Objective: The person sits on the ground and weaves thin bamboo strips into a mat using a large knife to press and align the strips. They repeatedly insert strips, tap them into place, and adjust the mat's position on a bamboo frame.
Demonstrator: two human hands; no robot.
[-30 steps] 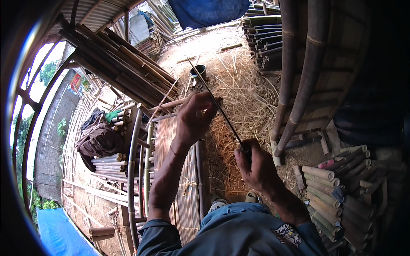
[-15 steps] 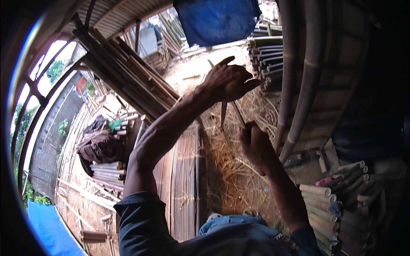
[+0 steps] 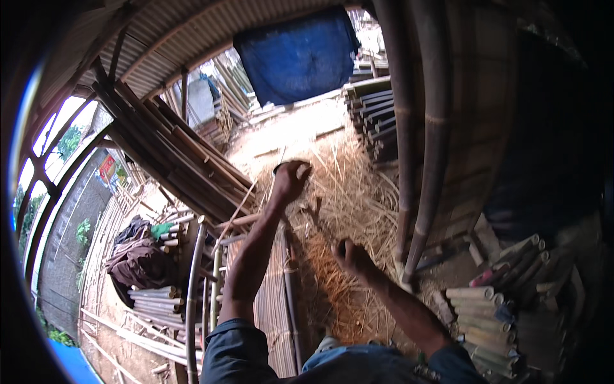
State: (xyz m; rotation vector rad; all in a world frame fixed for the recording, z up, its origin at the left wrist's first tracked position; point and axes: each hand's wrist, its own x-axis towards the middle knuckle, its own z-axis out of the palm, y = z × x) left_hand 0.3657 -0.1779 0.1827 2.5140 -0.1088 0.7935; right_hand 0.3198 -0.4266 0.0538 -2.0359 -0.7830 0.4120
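Note:
My left hand (image 3: 292, 184) is out in front with its fingers curled closed. A thin pale bamboo strip (image 3: 283, 154) sticks up beside its knuckles, seemingly held in it. Lower and to the right, my right hand (image 3: 354, 260) is closed round the dark handle of a knife. The knife's blade (image 3: 324, 228) is smeared by motion and slants up toward the left hand. I cannot tell whether blade and strip touch. Under both hands lie heaped bamboo shavings (image 3: 345, 192).
A slatted bamboo bench (image 3: 272, 307) stands left of my legs. Cut bamboo poles (image 3: 473, 293) are stacked at the lower right, and long poles (image 3: 173, 147) lean at the left. A blue tarp (image 3: 294, 57) hangs ahead. Thick upright poles (image 3: 438, 121) rise on the right.
My left hand has come down and left in the picture, and its spread fingers have curled in. My right hand has shifted lower and left with the knife. The whole view has swung somewhat.

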